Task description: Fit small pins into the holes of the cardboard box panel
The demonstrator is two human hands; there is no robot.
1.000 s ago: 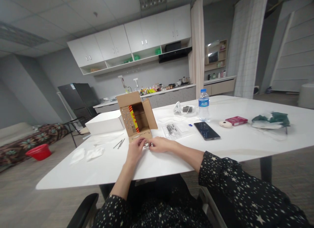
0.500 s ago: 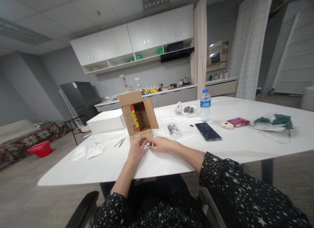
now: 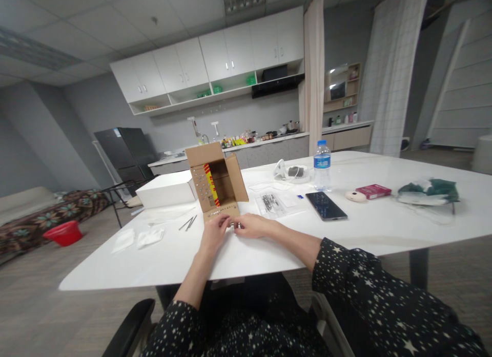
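Close together at the front flap of an open cardboard box (image 3: 202, 185), my two hands meet over the white table (image 3: 165, 265). My left hand (image 3: 216, 228) has its fingers pinched together. From the right, my right hand (image 3: 246, 226) has its fingertips closed too. Between them is something small and thin, too small to name. The box stands with its flaps spread, a red-and-yellow tape strip on one flap and small pieces stuck in rows on its cardboard. Left of my hands lie a few thin metal rods (image 3: 188, 223).
A clear bag of dark slim pieces (image 3: 271, 204), a phone (image 3: 326, 206), a water bottle (image 3: 322, 165) and a red pack (image 3: 373, 191) lie rightward. Farther right is a green crumpled item (image 3: 428, 191). White tissues (image 3: 149, 237) and a white box (image 3: 165, 189) are leftward.
The small item between my fingertips has shifted or turned slightly and shows less than before. Both hands stay in nearly the same place; everything else is still.
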